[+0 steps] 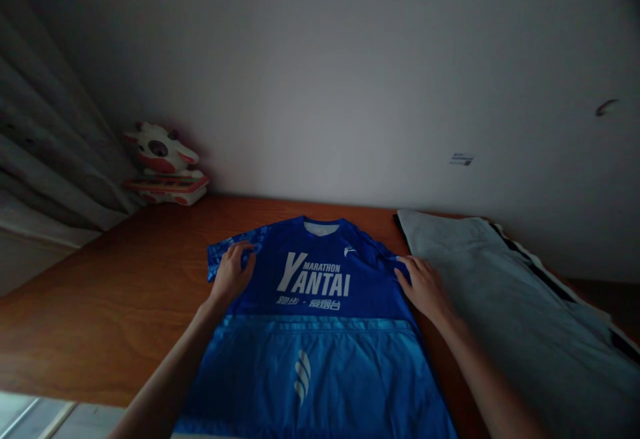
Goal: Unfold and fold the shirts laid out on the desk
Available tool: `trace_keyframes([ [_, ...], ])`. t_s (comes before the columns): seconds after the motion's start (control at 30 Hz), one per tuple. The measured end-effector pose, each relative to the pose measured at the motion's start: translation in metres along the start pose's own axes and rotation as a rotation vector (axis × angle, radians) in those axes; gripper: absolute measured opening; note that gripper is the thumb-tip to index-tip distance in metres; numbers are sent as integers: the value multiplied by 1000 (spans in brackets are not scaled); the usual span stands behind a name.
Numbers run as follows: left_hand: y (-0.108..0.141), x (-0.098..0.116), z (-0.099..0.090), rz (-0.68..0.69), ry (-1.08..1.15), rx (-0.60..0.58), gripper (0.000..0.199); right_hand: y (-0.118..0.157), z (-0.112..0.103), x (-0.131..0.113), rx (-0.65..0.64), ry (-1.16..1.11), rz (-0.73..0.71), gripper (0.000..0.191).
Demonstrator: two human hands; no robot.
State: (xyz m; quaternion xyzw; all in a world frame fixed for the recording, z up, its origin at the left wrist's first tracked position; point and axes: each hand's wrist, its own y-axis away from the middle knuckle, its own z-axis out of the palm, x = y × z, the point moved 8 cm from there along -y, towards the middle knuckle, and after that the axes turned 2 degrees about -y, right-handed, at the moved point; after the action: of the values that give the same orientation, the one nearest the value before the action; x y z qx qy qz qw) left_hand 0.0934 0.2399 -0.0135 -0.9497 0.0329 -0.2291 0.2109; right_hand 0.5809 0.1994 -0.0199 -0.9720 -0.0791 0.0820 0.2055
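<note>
A blue T-shirt (320, 339) lies spread front up, its collar at the far side. It is dark blue above and lighter blue below, with white "Marathon Yantai" lettering on the chest. My left hand (233, 272) is over the patterned sleeve on the left, thumb apart from the slightly curved fingers. On the opposite side, my right hand (421, 284) reaches to the other sleeve, fingertips at the fabric and thumb spread away. Neither hand shows cloth pinched in it. The shirt's lower hem runs toward the bottom edge of the view.
The shirt rests on a brown wooden tabletop (100, 306) against a pale wall (320, 92). Folded grey cloth (480, 292) lies to the right. A cow-shaped toy keyboard (167, 166) stands at the back left, beside a curtain (45, 126).
</note>
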Motion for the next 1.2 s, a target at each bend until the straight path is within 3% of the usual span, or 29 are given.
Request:
trace_keyframes([
  [0.17, -15, -59, 13, -165, -287, -279, 63, -27, 13, 2, -112, 66, -3, 43],
  [0.33, -24, -79, 15, -202, -331, -385, 67, -57, 31, 30, -225, -21, 124, 18],
  [0.4, -31, -77, 14, -221, -372, -405, 63, -66, 31, 45, -188, 3, 251, 24],
  [0.5, -38, -57, 15, -142, -453, -369, 56, -70, 19, 52, -63, 85, 403, 35],
  [0.6, -34, -31, 25, -27, -449, -333, 57, -69, 15, 16, -30, 106, 246, 37],
  [0.7, -26, -20, 40, -47, -417, -359, 63, -63, 28, -34, -122, 70, 13, 40],
  [0.77, -22, -19, 46, -108, -417, -376, 69, -61, 42, -45, -202, 53, 35, 49],
  [0.9, -19, -19, 49, -157, -426, -386, 78, -64, 75, -26, -423, 62, 185, 71],
  [1.0, -18, -19, 47, -134, -420, -350, 79, -70, 89, -5, -521, 59, 181, 72],
  [1.1, -14, -19, 41, -137, -393, -271, 76, -79, 79, 3, -421, 113, 134, 64],
  [1.2, -13, -14, 31, -85, -384, -147, 64, -76, 58, -13, -245, 199, 53, 49],
])
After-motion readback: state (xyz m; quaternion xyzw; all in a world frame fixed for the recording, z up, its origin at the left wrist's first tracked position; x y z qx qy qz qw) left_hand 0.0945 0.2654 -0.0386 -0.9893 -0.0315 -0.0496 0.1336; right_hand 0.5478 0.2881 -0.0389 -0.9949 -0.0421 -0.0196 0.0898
